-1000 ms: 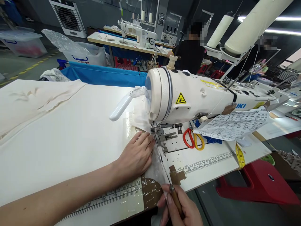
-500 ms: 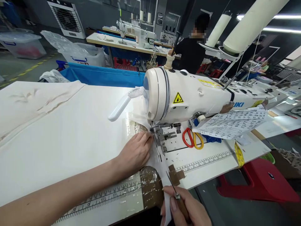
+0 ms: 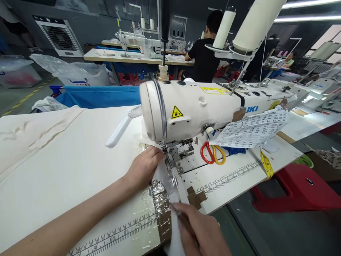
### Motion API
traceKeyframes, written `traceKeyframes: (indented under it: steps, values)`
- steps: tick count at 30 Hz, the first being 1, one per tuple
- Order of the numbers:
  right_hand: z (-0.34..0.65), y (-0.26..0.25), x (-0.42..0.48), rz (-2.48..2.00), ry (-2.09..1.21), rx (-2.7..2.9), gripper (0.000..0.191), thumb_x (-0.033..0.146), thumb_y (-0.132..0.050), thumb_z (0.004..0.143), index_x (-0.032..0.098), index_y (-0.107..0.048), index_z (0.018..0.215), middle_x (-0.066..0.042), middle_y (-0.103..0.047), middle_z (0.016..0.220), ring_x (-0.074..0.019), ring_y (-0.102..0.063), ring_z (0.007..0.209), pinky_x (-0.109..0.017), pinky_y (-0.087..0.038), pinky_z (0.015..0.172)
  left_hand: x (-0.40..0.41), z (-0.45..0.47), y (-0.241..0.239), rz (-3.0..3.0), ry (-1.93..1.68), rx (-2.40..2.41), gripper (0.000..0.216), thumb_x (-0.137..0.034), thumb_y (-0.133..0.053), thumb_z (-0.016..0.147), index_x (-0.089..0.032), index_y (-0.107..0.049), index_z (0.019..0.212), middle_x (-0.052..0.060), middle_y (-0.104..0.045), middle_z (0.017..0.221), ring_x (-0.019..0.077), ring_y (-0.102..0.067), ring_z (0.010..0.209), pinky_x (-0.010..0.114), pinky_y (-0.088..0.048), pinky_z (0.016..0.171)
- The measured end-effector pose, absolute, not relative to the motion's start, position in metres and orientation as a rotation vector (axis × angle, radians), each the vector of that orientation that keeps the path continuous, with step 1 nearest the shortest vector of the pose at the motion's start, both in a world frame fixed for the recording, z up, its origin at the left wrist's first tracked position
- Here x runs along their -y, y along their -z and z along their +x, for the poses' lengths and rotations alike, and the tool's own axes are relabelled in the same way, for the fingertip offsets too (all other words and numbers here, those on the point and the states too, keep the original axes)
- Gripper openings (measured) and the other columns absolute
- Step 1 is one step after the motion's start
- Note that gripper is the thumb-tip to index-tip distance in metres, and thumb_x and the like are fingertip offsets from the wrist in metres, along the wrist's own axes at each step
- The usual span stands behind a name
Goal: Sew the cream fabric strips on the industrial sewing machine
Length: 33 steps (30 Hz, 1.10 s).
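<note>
A white sewing machine [image 3: 202, 106] stands on a white table [image 3: 66, 167]. My left hand [image 3: 145, 165] lies on a strip of white fabric [image 3: 163, 174] just left of the presser foot [image 3: 170, 156], fingers curled and pressing the cloth down. My right hand [image 3: 201, 233] sits at the table's near edge, closed round a thin metal-tipped tool [image 3: 177, 211] with a brown handle, pinning the fabric's near end.
Red and yellow scissors [image 3: 211, 153] lie beside the machine under a printed paper sheet [image 3: 252, 129]. A yellow tape measure [image 3: 266, 165] hangs off the table edge. A red stool [image 3: 295, 193] stands on the right. A person in black [image 3: 204, 57] works at a far table. A blue bin [image 3: 98, 96] is behind.
The view has shifted, so the machine sits further left. My left hand has slid closer to the presser foot. My right hand has moved up, and the tool's tip is now mostly hidden.
</note>
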State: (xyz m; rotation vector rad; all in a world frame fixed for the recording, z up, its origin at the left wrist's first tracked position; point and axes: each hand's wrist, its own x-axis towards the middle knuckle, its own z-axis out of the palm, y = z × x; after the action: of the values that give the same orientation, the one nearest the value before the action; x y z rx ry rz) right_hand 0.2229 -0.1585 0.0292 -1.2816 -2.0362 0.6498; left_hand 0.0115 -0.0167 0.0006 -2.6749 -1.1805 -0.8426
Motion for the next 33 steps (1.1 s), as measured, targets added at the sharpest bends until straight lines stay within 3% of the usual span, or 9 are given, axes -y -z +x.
traceKeyframes:
  steps: [3,6,11,18,33]
  values:
    - [0.226,-0.015,0.143,-1.353,-0.494,2.016,0.032,0.021,-0.039,0.101,0.018,-0.052,0.13,-0.009,-0.077,0.102,-0.021,-0.075,0.079,-0.026,-0.056,0.061,0.011,0.004,0.003,-2.768,1.065,1.166,0.017,-0.017,-0.049,0.098,-0.014,-0.063,0.089,0.01,-0.067,0.096,0.0199,-0.064,0.086,0.03,-0.057,0.071]
    - [0.22,-0.008,0.126,-1.436,-0.32,2.024,0.031,0.022,-0.036,0.103,0.012,-0.051,0.128,-0.011,-0.077,0.097,-0.0234,-0.075,0.075,-0.029,-0.055,0.056,0.008,0.001,0.002,-2.809,1.154,1.176,0.017,-0.02,-0.052,0.096,-0.016,-0.064,0.086,0.008,-0.068,0.094,0.0181,-0.066,0.084,0.028,-0.056,0.07]
    - [0.205,-0.004,0.106,-1.431,-0.198,2.064,0.031,0.018,-0.036,0.101,0.013,-0.056,0.125,-0.011,-0.075,0.096,-0.0228,-0.074,0.079,-0.03,-0.055,0.062,0.008,0.001,-0.004,-2.868,1.122,1.25,0.014,-0.021,-0.055,0.092,-0.018,-0.067,0.087,0.006,-0.07,0.095,0.0171,-0.069,0.085,0.026,-0.055,0.071]
    - [0.2,-0.002,0.096,-1.473,-0.141,2.105,0.03,0.014,-0.046,0.094,0.014,-0.06,0.12,-0.007,-0.075,0.089,-0.0211,-0.072,0.07,-0.028,-0.049,0.053,0.007,0.003,-0.006,-2.863,1.16,1.337,0.016,-0.022,-0.053,0.093,-0.02,-0.068,0.088,0.003,-0.071,0.094,0.0155,-0.068,0.084,0.023,-0.054,0.071]
    - [0.199,-0.001,0.094,-1.429,-0.146,2.071,0.029,0.014,-0.04,0.096,0.013,-0.06,0.118,-0.008,-0.075,0.089,-0.0202,-0.071,0.073,-0.027,-0.048,0.056,0.006,0.001,-0.004,-2.886,1.142,1.432,0.018,-0.028,-0.053,0.093,-0.02,-0.068,0.086,0.005,-0.071,0.093,0.018,-0.068,0.084,0.028,-0.055,0.071]
